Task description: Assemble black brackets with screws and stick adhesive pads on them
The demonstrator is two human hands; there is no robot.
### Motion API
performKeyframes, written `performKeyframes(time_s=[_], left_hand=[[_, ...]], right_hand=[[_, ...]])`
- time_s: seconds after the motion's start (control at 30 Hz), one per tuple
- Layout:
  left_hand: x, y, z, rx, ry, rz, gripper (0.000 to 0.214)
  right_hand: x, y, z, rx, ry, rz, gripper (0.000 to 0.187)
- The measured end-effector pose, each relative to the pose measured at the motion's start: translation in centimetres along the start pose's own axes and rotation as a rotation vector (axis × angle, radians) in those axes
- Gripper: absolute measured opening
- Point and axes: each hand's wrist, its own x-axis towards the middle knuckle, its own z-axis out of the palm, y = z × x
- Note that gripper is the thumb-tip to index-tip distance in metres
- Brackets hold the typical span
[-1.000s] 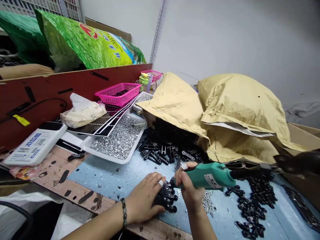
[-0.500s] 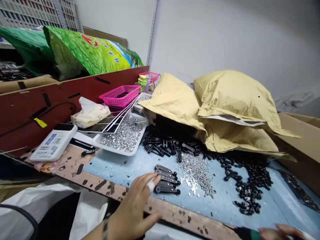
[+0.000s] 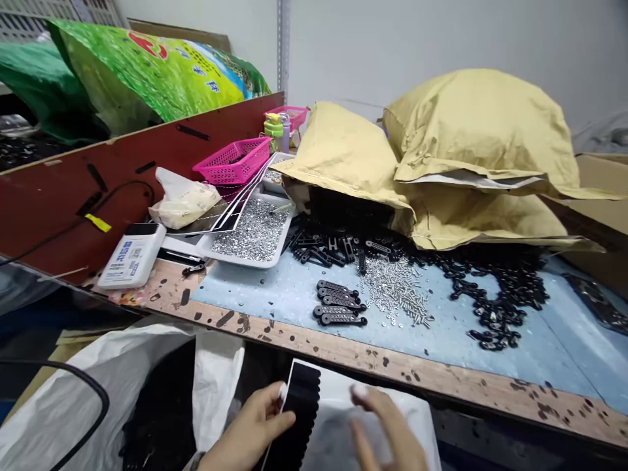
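At the near edge of the bench is a white, smooth-surfaced thing [image 3: 343, 386]. Along its left side runs a black strip with a scalloped edge [image 3: 300, 405]; whether it is one piece or a row of parts I cannot tell. My left hand [image 3: 255, 422] pinches the left side of this strip, thumb on top. Over the white surface is my right hand [image 3: 390, 428], slightly blurred, its fingers apart with nothing in them. Several black link-like parts [image 3: 339, 304] lie side by side on the blue bench top, beyond both hands.
Small silver pins [image 3: 402, 288] and black parts [image 3: 495, 307] lie loose on the blue sheet [image 3: 275, 294]. Yellow paper sacks [image 3: 343, 140] stand behind. At left are a white tray [image 3: 262, 263] of metal bits, a white box [image 3: 132, 255] and a white sack [image 3: 216, 373].
My left hand has moved from beside the black parts down to the scalloped strip and pinches it. My right hand has come in from the lower right. The view has tilted downward.
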Motion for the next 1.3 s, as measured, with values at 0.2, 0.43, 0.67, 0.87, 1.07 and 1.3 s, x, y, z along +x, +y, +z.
performKeyframes(time_s=[0.2,0.43,0.67,0.87,1.07,1.3], left_hand=[[-2.3,-0.5,0.9,0.128,-0.012,0.076,0.020],[-0.5,2.8,3.2,0.201,-0.029,0.224,0.017],[0.9,2.4,5.4,0.095,-0.081,0.197,0.018],[0.7,2.8,5.2,0.161,-0.135,0.175,0.021],[0.3,0.1,2.9,0.186,0.002,0.081,0.038],[-0.7,0.6,-1.3,0.233,0.228,0.114,0.052]], right_hand=[[-2.1,-0.5,3.7,-0.015,-0.124,-0.079,0.033],[-3.7,-0.5,4.8,0.015,-0.062,0.027,0.048],[-3.1,-0.9,4.5,0.233,-0.027,0.316,0.054],[-0.4,-1.6,2.9,0.324,-0.089,0.590,0.043],[2.7,-0.6,1.7,0.573,-0.192,0.725,0.039],[3.9,2.0,1.5,0.621,0.002,0.697,0.041]])
